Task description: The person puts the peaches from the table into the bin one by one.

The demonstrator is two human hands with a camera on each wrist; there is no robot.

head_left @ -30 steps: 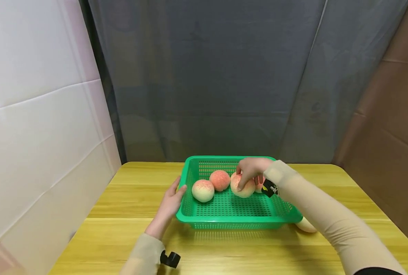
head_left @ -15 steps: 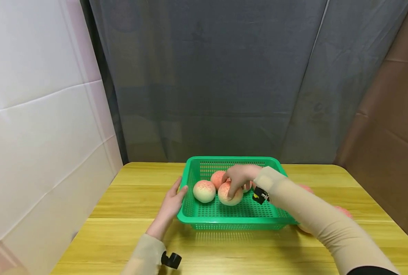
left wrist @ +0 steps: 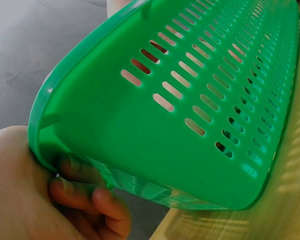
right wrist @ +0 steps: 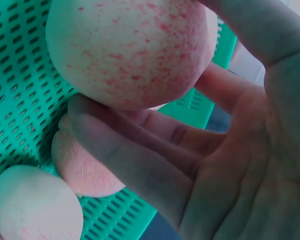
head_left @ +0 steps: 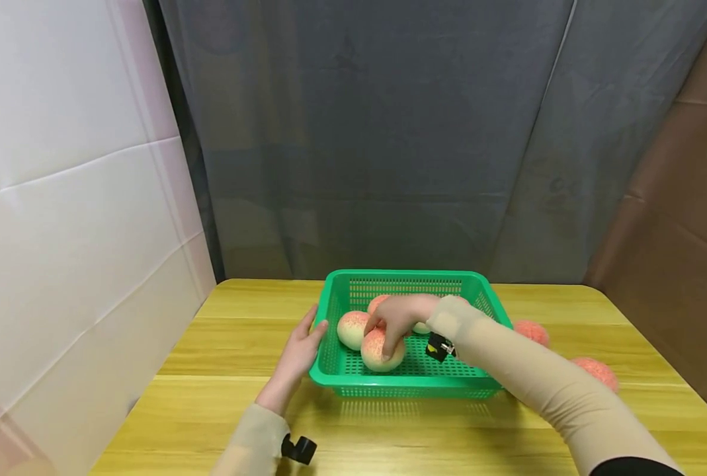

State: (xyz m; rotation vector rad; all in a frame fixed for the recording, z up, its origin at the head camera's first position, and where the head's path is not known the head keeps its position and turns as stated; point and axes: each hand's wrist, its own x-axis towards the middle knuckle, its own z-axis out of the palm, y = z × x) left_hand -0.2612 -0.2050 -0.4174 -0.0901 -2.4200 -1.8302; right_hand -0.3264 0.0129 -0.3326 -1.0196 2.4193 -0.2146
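A green perforated plastic basket stands on the table with several pale peaches with red speckles inside. My left hand grips its left rim; in the left wrist view the curled fingers sit under the rim's edge. My right hand reaches into the basket and holds a peach near the front left, beside another peach. The right wrist view has the held peach between thumb and fingers, with two more peaches below it. The right hand and forearm partly hide the peaches behind.
Two redder peaches, one farther back and one nearer, lie on the wooden table right of the basket. A grey curtain hangs behind, a white sheet at left and a brown one at right.
My right hand has carried the peach leftward and toward the front inside the basket. The table peaches at right have come into sight from behind the arm. My left hand keeps its grip.
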